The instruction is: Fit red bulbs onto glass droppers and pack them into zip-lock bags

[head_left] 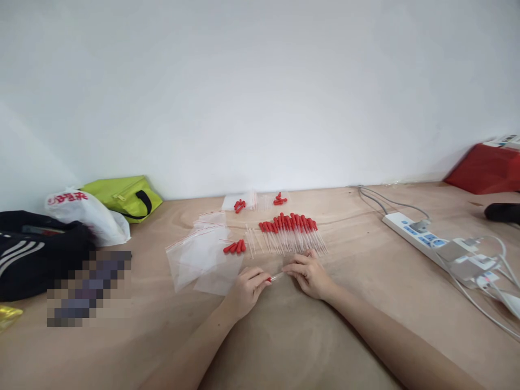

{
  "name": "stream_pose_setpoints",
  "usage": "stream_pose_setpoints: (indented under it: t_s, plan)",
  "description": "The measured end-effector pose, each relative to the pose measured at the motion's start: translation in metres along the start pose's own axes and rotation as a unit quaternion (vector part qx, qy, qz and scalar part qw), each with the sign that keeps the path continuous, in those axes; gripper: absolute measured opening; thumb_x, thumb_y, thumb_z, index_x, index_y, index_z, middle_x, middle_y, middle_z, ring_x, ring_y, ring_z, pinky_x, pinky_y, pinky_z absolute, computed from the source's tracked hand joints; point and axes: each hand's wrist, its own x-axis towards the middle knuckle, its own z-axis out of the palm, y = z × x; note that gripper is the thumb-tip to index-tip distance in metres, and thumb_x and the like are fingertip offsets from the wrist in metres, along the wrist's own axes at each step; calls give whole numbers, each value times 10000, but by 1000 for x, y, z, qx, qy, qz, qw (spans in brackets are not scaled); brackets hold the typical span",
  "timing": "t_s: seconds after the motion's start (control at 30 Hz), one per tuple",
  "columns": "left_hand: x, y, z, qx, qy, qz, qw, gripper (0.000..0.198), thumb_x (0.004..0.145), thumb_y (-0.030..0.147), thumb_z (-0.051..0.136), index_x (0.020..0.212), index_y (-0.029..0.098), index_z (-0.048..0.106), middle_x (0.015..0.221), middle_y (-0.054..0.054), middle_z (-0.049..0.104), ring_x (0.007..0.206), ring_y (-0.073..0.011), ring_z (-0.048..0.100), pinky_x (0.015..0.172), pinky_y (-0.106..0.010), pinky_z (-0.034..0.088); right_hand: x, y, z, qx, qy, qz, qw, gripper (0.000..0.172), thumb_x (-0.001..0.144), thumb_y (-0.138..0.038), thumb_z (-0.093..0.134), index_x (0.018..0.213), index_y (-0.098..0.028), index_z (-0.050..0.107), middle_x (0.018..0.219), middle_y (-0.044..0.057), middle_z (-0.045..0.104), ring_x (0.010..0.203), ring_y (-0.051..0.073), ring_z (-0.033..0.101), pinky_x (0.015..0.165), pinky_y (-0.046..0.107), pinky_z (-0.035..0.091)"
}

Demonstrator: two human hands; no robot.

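Between my hands lies a dropper (278, 277), a thin clear tube with a red rubber bulb. My left hand (246, 290) is closed round its red end, and my right hand (309, 275) pinches the clear end. Just beyond them, a row of red-bulbed droppers (298, 225) lies side by side, tubes toward me. Left of the row are a few loose clear tubes (251, 241) and several loose red bulbs (235, 247). These bulbs rest by clear zip bags (195, 257).
More red bulbs (239, 205) and bags lie near the wall. At right is a white power strip (410, 233) with plugs and cables, and a red bag (487, 168). On the left are a green pouch (125, 192), a white plastic bag (93, 219) and a black bag (36, 254).
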Motion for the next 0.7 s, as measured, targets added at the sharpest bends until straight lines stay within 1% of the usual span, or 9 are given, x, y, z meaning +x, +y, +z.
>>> stream_pose_setpoints:
  t_s: [0.1, 0.2, 0.33, 0.5, 0.7]
  plan:
    - [0, 1, 0, 8, -24, -16, 1000, 250, 890, 259, 377, 841, 171, 606, 752, -42, 606, 696, -144, 557, 652, -260, 453, 0, -4, -1, -17, -7, 13, 1000, 232, 826, -138, 430, 885, -232, 634, 800, 9, 620, 714, 112, 527, 688, 294, 218]
    - [0, 3, 0, 11, -31, -28, 999, 251, 887, 266, 379, 807, 170, 597, 729, -39, 595, 681, -144, 548, 637, -259, 447, -1, -8, 0, -37, -1, 21, 999, 224, 824, -151, 422, 847, -219, 634, 758, 12, 609, 675, 113, 507, 666, 295, 205]
    - [1, 6, -2, 15, -46, -19, 999, 255, 886, 254, 374, 766, 167, 582, 721, -35, 590, 683, -145, 537, 638, -259, 435, -3, -12, 3, -37, -4, 17, 999, 241, 840, -174, 382, 798, -193, 618, 704, 15, 587, 626, 111, 471, 650, 295, 198]
    - [1, 7, -4, 11, -61, -10, 998, 241, 884, 250, 372, 777, 164, 570, 741, -37, 585, 683, -145, 526, 640, -257, 428, -2, -19, 7, -21, -10, 23, 999, 265, 850, -188, 347, 753, -182, 594, 664, 12, 571, 590, 111, 444, 639, 290, 198]
    - [1, 6, -4, 10, -68, -10, 998, 251, 888, 246, 351, 795, 154, 566, 758, -48, 580, 703, -151, 520, 653, -263, 428, 0, -23, 11, -18, -16, 38, 999, 273, 859, -190, 344, 736, -183, 588, 667, 8, 585, 596, 109, 464, 640, 286, 207]
